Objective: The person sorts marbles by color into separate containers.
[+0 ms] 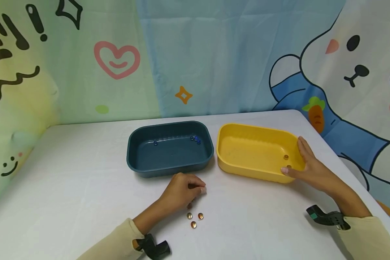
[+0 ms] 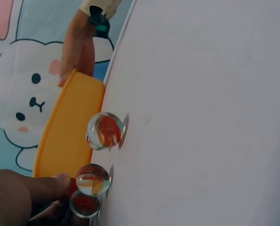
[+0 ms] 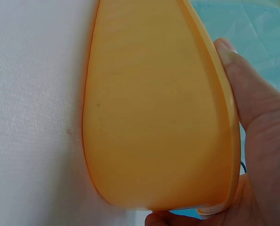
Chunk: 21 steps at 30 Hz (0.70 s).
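My left hand [image 1: 183, 189] is low over the table, just in front of the dark blue tray [image 1: 169, 169]. Its thumb and fingertips pinch a small reddish marble, mostly hidden, with a bit of red showing at the thumb tip in the left wrist view. Several clear glass marbles [image 2: 105, 131] with orange-red swirls lie on the table beside and below that hand. At the right, my right hand [image 1: 315, 173] grips the end of the yellow tray [image 1: 247, 171], thumb over the near rim and fingers round the far corner. Two amber marbles [image 1: 286, 157] lie inside near the thumb.
Several blue marbles [image 1: 196, 138] lie in the dark blue tray, most at its right end. Both trays stand side by side on the white table [image 1: 84, 180], a narrow gap between them. A printed cloth [image 1: 234, 54] hangs behind the table.
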Motion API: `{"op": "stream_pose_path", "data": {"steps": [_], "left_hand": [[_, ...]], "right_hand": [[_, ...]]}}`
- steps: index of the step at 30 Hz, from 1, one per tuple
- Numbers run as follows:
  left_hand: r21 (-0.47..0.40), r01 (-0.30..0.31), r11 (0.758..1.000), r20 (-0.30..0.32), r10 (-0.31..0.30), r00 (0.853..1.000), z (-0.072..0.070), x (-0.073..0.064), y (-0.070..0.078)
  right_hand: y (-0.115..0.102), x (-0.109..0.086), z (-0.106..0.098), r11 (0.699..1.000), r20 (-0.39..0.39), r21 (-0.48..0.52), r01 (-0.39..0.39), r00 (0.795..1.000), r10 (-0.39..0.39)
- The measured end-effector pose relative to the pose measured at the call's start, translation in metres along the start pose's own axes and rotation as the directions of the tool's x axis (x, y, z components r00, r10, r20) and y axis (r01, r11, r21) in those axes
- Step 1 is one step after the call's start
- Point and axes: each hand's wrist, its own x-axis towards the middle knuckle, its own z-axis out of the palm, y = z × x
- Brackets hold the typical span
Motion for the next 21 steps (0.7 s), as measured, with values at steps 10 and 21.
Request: {"op": "stream_pose_path", "data": {"steps": [10,21], "left_hand": [[0.008,-0.017,1.0,-0.018,0.017,1.0,-0.001,0.001,-0.001],[-0.077,0.003,0.997,-0.064,-0.008,0.998,-0.005,0.001,0.011]], "right_hand": [[0.001,-0.001,0.0,1.0,0.001,0.004,0.006,1.0,-0.006],[-0.001,0.0,0.0,1.0,0.003,-0.007,0.002,1.0,-0.002]]}}
